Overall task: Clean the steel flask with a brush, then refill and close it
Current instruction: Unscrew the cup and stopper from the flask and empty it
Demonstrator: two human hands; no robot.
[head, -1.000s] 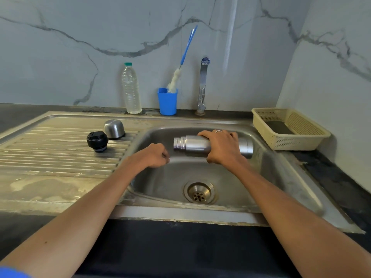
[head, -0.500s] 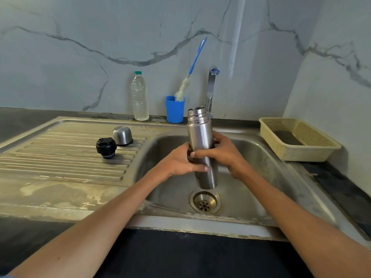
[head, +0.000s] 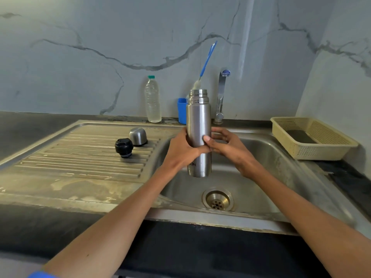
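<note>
Because the flask is open, its two closures wait on the drainboard (head: 80,157) at left: a black stopper (head: 124,147) and, just behind it, a steel cup-lid (head: 138,136), both set mouth-down, likely so they drain and stay out of the wash. Behind them against the wall stands a water bottle (head: 153,99), probably the refill supply. Beside it a blue cup (head: 181,111) props the brush (head: 207,61) bristles-down, handle within reach.

Over the sink (head: 271,157), the left hand (head: 180,151) wraps the flask (head: 198,125) around its middle, holding it upright and clear of the basin, mouth up so the brush could go straight in. From the other side, the right hand (head: 228,145) steadies the flask, thumb on the front and fingers curled behind. The tap (head: 221,93) stands just behind, not visibly running. Farthest right, a yellow basket (head: 321,141) sits on the counter.
</note>
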